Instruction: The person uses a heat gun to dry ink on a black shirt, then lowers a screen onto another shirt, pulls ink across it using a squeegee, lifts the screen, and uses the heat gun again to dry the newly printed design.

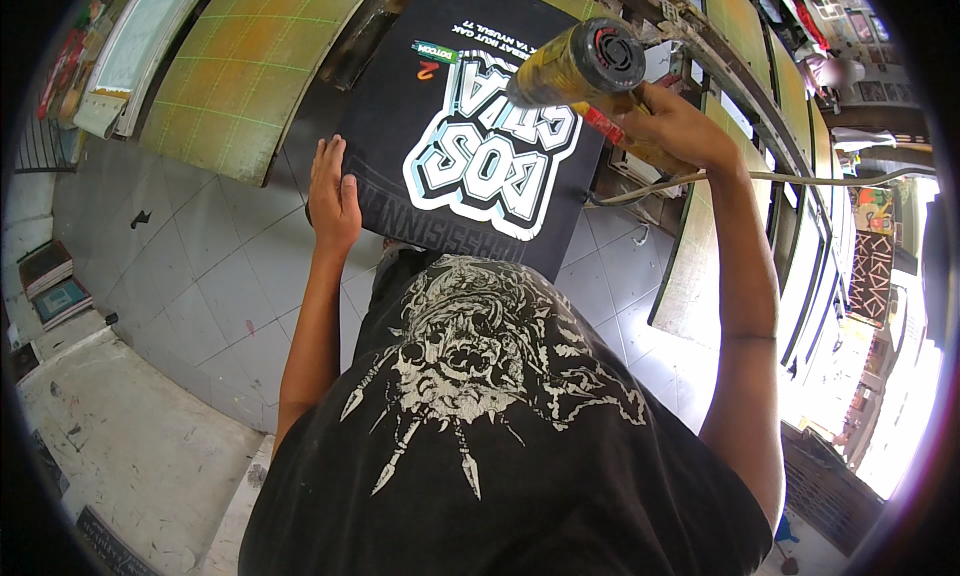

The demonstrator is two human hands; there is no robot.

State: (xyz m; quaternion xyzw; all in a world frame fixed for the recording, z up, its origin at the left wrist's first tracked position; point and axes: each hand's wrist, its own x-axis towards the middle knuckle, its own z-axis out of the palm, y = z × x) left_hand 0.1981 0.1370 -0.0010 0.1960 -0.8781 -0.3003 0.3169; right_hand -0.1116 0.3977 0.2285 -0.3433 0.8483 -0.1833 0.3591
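A yellow and black heat gun hangs over the upper right of a black fabric panel, its nozzle tilted down to the left. My right hand is wrapped round its handle. The black cloth lies flat over a board and carries large white block lettering with a black outline. A small green label and a red mark sit at the lettering's far left corner. My left hand rests on the board's left edge with its fingers stretched out, holding nothing.
A pale cord runs rightward past my right wrist. Yellow-green boards with grid lines stand to the left, and more boards line the right. Grey floor tiles show below. Books are stacked at far left.
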